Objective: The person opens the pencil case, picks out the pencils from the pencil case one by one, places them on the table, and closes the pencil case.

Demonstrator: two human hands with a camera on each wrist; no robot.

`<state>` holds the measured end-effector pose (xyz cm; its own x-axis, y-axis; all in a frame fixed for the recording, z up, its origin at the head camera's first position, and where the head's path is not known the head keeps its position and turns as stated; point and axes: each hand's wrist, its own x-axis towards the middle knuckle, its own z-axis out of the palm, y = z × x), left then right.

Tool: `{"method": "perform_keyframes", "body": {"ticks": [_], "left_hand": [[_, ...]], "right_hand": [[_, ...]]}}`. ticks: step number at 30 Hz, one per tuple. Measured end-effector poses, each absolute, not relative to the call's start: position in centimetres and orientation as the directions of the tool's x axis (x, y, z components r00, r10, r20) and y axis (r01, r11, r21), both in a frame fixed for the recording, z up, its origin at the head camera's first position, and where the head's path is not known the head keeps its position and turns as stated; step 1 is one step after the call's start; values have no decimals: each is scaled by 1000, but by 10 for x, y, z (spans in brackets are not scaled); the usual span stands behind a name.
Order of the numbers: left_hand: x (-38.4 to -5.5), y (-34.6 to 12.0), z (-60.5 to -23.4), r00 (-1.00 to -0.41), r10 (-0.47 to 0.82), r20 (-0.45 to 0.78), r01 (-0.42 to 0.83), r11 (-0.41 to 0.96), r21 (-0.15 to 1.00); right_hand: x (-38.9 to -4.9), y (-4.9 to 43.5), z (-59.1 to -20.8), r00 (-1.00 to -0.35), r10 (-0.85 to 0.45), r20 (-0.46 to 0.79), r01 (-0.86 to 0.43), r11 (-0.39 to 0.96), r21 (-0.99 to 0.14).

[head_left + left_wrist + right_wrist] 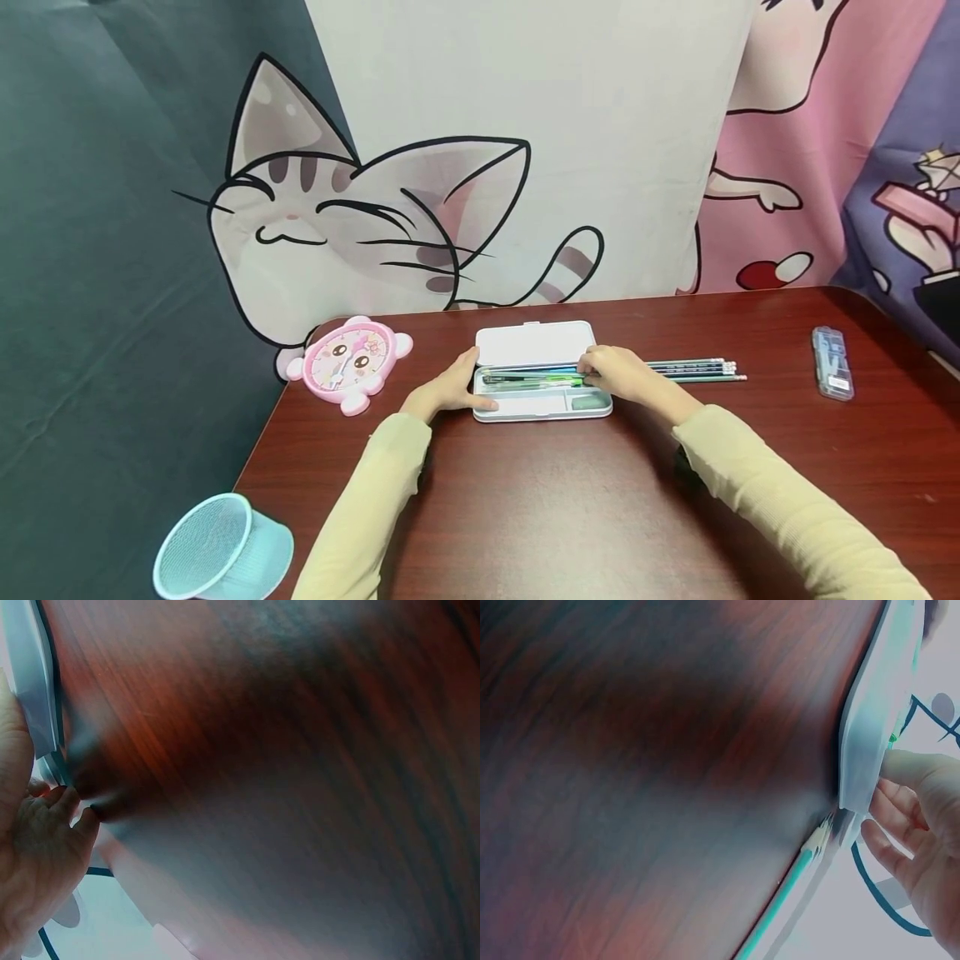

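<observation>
A white pencil case [536, 345] lies unfolded on the table, its lid leaning back. Several pens [536, 381] lie lengthwise in its rear part, some with green ends. My left hand [447, 387] grips the case's left end, thumb over the front tray and fingers at the back corner. At the right end, my right hand [613, 372] reaches into the case with bent fingers at the pens' ends; its fingertips are hidden. A grey-green eraser-like block [591, 402] sits in the front right compartment. Several pencils [693, 369] lie on the table right of the case, partly behind the right hand.
A pink animal-shaped clock [351, 364] lies at the back left. The light blue mesh pen holder [225, 546] stands at the near left edge. Far right is a small clear blue box [832, 363]. A cartoon-printed curtain [637, 142] hangs behind the brown table [540, 508].
</observation>
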<state>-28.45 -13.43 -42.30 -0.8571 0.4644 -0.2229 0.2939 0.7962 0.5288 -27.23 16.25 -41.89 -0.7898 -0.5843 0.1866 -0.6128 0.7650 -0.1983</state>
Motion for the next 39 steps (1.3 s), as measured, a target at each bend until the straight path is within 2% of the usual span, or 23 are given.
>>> {"method": "perform_keyframes", "body": {"ticks": [10, 20, 29, 39], "left_hand": [[-284, -135, -425, -854, 459, -244, 275, 797, 537], [-286, -135, -424, -852, 460, -250, 280, 803, 526], [-287, -136, -419, -849, 466, -250, 285, 801, 526], [-286, -137, -423, -852, 464, -242, 281, 796, 536]], "right_hand": [[-268, 185, -409, -787, -533, 312, -603, 772, -202], [-250, 270, -411, -767, -510, 390, -593, 796, -126], [-233, 330, -419, -839, -457, 294, -502, 859, -99], [-234, 340, -423, -856, -460, 238, -491, 867, -90]]}}
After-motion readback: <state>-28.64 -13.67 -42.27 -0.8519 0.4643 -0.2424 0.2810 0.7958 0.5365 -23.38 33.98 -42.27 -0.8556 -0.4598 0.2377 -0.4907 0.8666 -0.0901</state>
